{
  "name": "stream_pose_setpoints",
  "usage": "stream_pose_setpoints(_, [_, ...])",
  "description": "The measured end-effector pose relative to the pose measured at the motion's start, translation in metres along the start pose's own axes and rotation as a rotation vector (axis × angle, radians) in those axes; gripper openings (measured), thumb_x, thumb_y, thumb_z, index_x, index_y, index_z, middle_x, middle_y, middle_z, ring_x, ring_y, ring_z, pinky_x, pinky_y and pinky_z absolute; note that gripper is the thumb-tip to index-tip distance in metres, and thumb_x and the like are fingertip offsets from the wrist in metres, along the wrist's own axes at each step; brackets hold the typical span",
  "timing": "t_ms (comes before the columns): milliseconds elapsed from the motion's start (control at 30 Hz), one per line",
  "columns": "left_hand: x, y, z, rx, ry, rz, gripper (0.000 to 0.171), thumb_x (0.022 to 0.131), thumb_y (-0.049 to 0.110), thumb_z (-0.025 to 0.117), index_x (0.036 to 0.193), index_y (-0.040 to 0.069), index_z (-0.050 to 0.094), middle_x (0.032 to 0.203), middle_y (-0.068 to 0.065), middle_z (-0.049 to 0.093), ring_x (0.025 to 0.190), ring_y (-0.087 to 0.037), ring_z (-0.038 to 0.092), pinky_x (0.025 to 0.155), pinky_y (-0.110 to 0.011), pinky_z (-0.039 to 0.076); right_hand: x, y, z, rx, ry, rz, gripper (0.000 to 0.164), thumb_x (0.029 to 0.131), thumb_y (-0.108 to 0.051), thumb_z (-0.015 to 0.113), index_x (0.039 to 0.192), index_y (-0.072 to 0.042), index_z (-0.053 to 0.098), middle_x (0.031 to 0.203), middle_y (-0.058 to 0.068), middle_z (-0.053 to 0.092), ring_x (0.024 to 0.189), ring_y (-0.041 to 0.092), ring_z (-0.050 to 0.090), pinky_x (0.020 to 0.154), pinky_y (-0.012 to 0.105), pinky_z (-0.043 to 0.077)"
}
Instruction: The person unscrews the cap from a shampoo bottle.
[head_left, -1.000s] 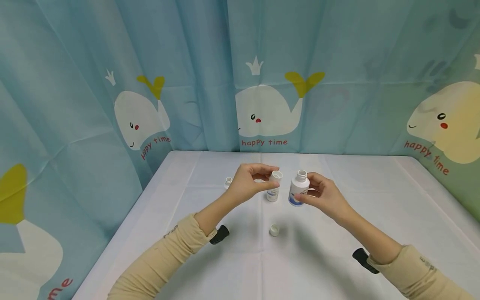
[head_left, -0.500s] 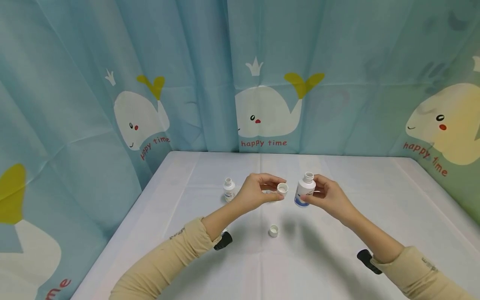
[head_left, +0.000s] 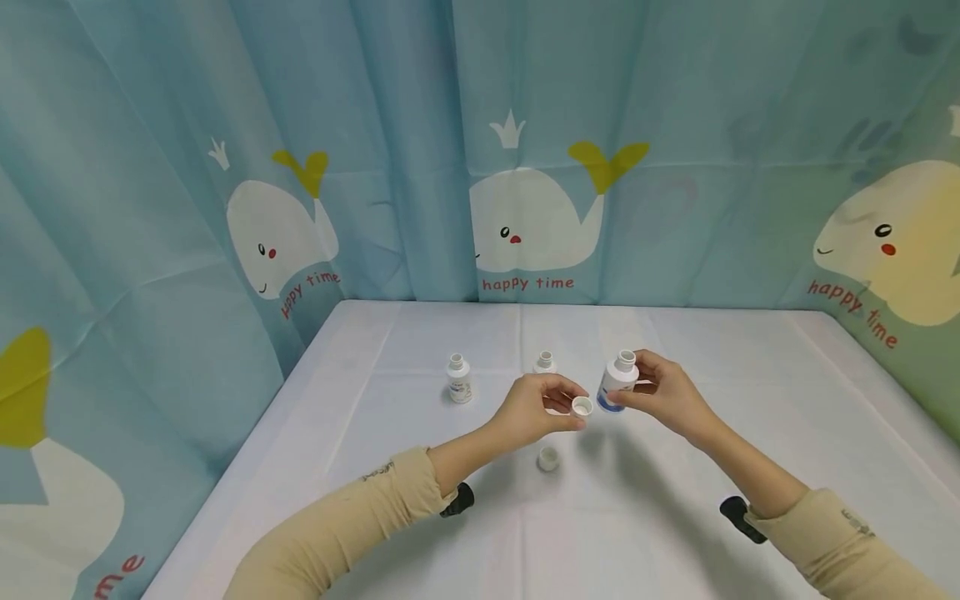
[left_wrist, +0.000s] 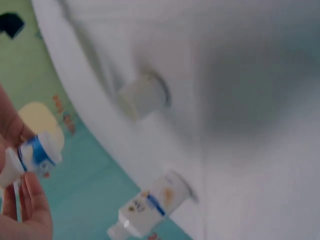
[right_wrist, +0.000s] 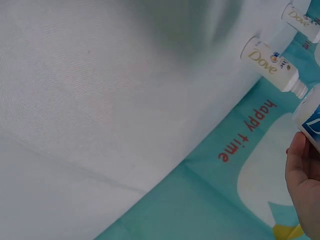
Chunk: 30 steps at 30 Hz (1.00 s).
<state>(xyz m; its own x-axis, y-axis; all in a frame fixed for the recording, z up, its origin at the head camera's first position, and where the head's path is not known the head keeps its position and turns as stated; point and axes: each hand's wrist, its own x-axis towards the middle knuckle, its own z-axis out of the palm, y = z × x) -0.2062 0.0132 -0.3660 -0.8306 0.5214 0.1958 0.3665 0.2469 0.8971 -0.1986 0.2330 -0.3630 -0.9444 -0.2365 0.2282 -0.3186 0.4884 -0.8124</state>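
My left hand [head_left: 534, 410] pinches a white bottle cap [head_left: 582, 407], hollow side up, above the middle of the table. Just to its right, my right hand [head_left: 669, 398] grips a white bottle [head_left: 617, 382] with a blue band by its body; the bottle's threaded neck is bare and it leans slightly. Cap and bottle are apart. Behind my left hand stands an uncapped white bottle [head_left: 545, 363], its lower part hidden in the head view. "Dove" is readable on this bottle [right_wrist: 270, 64] in the right wrist view. A second white cap [head_left: 548, 458] rests on the table nearer to me.
Another uncapped white bottle [head_left: 460, 385] stands upright to the left. A white cloth covers the table [head_left: 750, 400]. Blue whale-print curtains [head_left: 405, 167] hang behind and at the sides. Each wrist carries a black camera mount [head_left: 741, 518].
My left hand has drawn the cap off the middle bottle, moving right and toward me, and turned it so its hollow shows. My right hand has shifted slightly right with its bottle.
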Motion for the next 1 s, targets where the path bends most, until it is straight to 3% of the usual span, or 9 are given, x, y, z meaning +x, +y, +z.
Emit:
stream_pose_setpoints(133, [-0.001, -0.003, 0.009, 0.046, -0.001, 0.021, 0.028, 0.073, -0.001, 0.078, 0.099, -0.002, 0.069, 0.099, -0.014, 0.065, 0.086, -0.018, 0.065, 0.074, -0.011, 0.051, 0.002, 0.005, -0.001, -0.037, 0.008, 0.002, 0.040, 0.082, -0.008, 0.072, 0.114, 0.008, 0.054, 0.107, 0.023, 0.062, 0.090, 0.020, 0.066, 0.073, 0.021, 0.056])
stream_pose_setpoints(267, [-0.001, -0.006, 0.018, 0.048, -0.048, 0.019, 0.027, 0.074, -0.002, 0.077, 0.099, -0.002, 0.069, 0.098, -0.014, 0.067, 0.086, -0.015, 0.064, 0.075, -0.010, 0.050, 0.004, 0.009, -0.002, -0.062, 0.013, 0.010, 0.041, 0.082, -0.008, 0.072, 0.114, 0.008, 0.053, 0.107, 0.023, 0.062, 0.094, 0.033, 0.065, 0.074, 0.025, 0.057])
stream_pose_setpoints(500, [0.000, -0.011, 0.030, 0.022, -0.109, -0.016, 0.026, 0.075, -0.003, 0.075, 0.099, -0.002, 0.069, 0.096, -0.015, 0.070, 0.082, -0.008, 0.064, 0.074, -0.011, 0.052, 0.007, 0.018, -0.003, -0.053, 0.007, 0.012, 0.042, 0.083, -0.007, 0.071, 0.116, 0.010, 0.052, 0.110, 0.026, 0.061, 0.097, 0.038, 0.065, 0.075, 0.029, 0.058])
stream_pose_setpoints(800, [0.004, -0.014, 0.043, -0.001, -0.120, -0.026, 0.028, 0.073, -0.010, 0.074, 0.100, -0.005, 0.069, 0.100, -0.018, 0.070, 0.092, -0.027, 0.068, 0.076, -0.011, 0.052, 0.013, 0.035, -0.003, -0.068, 0.027, 0.023, 0.040, 0.081, -0.002, 0.071, 0.115, 0.011, 0.053, 0.106, 0.028, 0.062, 0.092, 0.037, 0.066, 0.072, 0.022, 0.057])
stream_pose_setpoints(1000, [0.009, -0.013, 0.055, 0.071, -0.135, -0.004, 0.028, 0.072, -0.004, 0.077, 0.100, -0.002, 0.070, 0.097, -0.014, 0.072, 0.086, -0.012, 0.069, 0.073, -0.009, 0.051, 0.016, 0.040, -0.004, -0.088, 0.033, 0.032, 0.041, 0.081, -0.005, 0.071, 0.115, 0.011, 0.053, 0.107, 0.028, 0.063, 0.094, 0.039, 0.065, 0.073, 0.025, 0.057])
